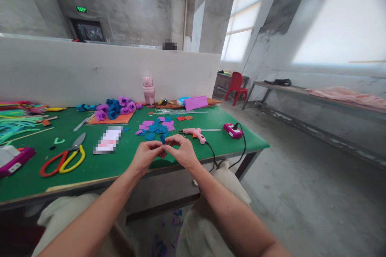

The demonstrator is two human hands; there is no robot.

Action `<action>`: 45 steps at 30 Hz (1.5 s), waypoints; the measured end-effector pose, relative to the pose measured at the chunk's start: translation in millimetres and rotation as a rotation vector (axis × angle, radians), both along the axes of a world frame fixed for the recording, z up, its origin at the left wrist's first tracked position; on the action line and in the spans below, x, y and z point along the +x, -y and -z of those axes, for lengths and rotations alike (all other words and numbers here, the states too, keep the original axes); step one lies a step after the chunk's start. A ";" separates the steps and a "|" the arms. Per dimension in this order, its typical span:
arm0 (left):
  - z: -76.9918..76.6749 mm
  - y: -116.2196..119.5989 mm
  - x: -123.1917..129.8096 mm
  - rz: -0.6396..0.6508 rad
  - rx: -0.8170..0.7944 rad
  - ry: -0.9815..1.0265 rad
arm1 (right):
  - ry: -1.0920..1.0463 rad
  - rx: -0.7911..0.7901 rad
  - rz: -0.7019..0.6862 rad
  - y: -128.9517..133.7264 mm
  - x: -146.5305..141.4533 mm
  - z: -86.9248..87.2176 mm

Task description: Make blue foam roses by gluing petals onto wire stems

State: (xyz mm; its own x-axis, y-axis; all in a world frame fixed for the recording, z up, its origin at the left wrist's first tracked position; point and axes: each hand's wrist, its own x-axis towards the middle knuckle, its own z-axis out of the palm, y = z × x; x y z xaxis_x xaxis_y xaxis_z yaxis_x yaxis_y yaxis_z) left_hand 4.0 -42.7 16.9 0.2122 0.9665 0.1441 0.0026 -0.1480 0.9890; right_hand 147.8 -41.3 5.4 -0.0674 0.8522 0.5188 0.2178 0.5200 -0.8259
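A small rolled blue paper piece [163, 139] is pinched between my two hands just above the front edge of the green table. My left hand [148, 153] holds it from the left, fingertips pressed together. From the right, my right hand [181, 150] grips it with thumb and fingers, and the fingertips of both hands meet. Just beyond them lie several loose blue cut pieces [155, 128] and purple pieces [168, 126]. A pink glue gun [195, 133] rests on the table to the right of my right hand.
On the green table [81, 180] are red-and-yellow-handled scissors [64, 160], blue and purple paper flowers [113, 109], a pink bottle [148, 92] and a magenta power socket [233, 130] with a black cable. A white partition [114, 68] stands behind. Colourful strips [18, 122] lie far left.
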 end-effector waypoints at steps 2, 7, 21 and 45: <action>-1.2 1.1 0.6 -0.005 0.006 -0.012 | 0.002 0.017 0.016 0.4 -0.7 -0.8; 2.0 0.2 -0.1 -0.003 0.018 -0.005 | -0.008 0.013 0.001 -0.6 -0.4 -1.8; 1.9 -6.6 -2.8 0.041 -0.271 0.294 | 0.072 -0.494 -0.440 -5.2 7.7 6.4; 1.8 0.3 -7.5 0.265 -0.411 0.001 | 0.039 0.041 -0.135 -15.7 38.4 -8.1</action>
State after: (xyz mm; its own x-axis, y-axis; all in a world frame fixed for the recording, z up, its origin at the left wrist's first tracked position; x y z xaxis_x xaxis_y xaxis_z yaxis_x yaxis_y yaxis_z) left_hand -3.5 -43.0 15.2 0.4590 0.8560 -0.2378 0.0163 0.2595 0.9656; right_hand 186.2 -25.7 13.5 -0.2009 0.8120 0.5481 0.1751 0.5802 -0.7954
